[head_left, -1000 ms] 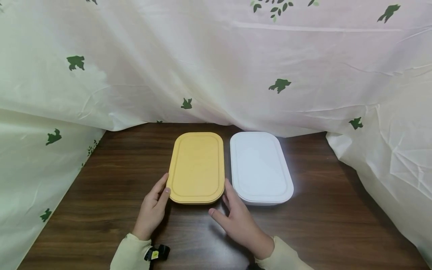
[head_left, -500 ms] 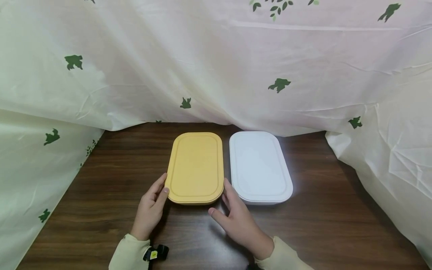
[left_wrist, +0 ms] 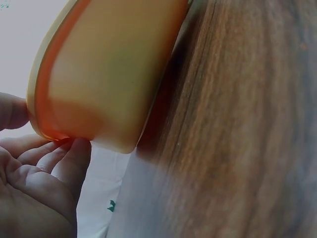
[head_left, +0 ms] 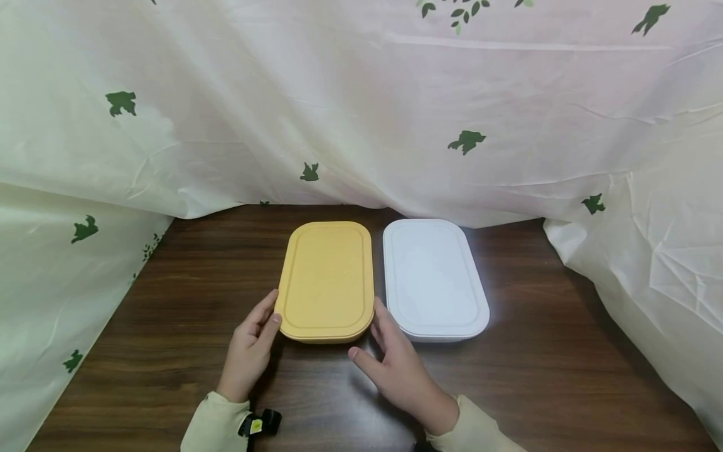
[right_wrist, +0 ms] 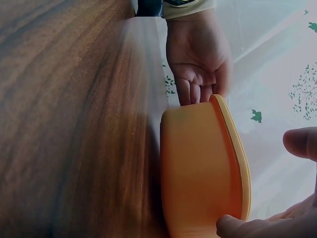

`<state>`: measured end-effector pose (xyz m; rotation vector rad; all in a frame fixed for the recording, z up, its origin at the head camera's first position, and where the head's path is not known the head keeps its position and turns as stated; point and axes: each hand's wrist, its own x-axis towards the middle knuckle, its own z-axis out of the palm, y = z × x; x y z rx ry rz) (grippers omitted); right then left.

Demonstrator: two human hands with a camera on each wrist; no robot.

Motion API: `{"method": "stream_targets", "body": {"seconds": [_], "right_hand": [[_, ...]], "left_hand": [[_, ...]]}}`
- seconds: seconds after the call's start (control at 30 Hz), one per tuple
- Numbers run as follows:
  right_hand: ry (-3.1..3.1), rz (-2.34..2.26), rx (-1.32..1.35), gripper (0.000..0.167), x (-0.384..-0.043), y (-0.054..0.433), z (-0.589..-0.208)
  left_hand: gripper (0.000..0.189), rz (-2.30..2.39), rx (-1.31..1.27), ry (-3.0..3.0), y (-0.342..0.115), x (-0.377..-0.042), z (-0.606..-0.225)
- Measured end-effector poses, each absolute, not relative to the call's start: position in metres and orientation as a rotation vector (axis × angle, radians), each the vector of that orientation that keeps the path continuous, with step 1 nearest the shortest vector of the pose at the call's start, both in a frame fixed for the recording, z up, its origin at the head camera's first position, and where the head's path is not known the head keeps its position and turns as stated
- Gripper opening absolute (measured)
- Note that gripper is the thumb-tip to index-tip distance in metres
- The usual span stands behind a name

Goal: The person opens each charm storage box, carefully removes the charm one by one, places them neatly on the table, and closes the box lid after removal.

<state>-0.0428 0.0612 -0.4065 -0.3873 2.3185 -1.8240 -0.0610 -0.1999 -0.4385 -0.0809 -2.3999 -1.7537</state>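
Note:
A yellow lidded food container (head_left: 326, 279) lies lengthwise on the table in the head view, its lid on. At its near left corner my left hand (head_left: 248, 355) holds the rim, the thumb on the lid's edge and the fingers against the side. In the left wrist view, the fingers (left_wrist: 74, 161) meet the container's wall (left_wrist: 104, 79) just below the rim. My right hand (head_left: 398, 367) rests its fingertips along the near right side, thumb spread away from the container. From the right wrist view, one fingertip (right_wrist: 229, 224) touches the rim.
To the right, close beside the yellow container, stands a white lidded container (head_left: 435, 279) of similar shape. The dark wood table (head_left: 542, 376) is bounded at the back and sides by a pale curtain (head_left: 361, 107) with green bird prints.

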Motion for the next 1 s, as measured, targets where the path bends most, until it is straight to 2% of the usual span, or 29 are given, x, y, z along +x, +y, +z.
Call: {"method": "stream_targets", "body": {"seconds": [0.63,1.0], "right_hand": [[2.384,-1.851,-0.466,0.091,-0.036,0.067,-0.386],[2.418,-1.881,-0.517,0.091,-0.035,0.065,-0.39]], "left_hand": [[0.047,-2.003,-0.017,-2.287,-0.203,-0.06,-0.435],[0.048,-2.014,-0.025,-2.305,-0.204,-0.059,-0.428]]}}
